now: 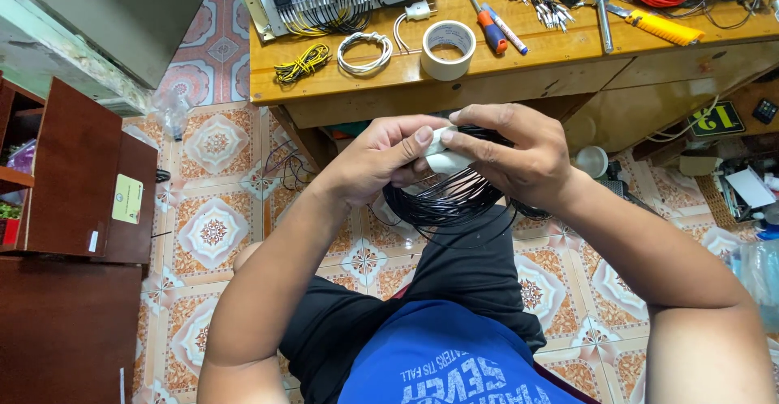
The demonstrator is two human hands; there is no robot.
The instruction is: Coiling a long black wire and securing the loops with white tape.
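Tiled floor point(213, 229) lay under a wooden counter point(503, 67), below which a black wire coil point(450, 201) hung from the left hand point(381, 161) and right hand point(511, 156), both pinched on white tape point(446, 161); a loosened grip might unspool loops.

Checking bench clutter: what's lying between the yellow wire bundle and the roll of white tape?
In the head view, a small coil of white wire lies on the bench between the yellow wire bundle and the tape roll.
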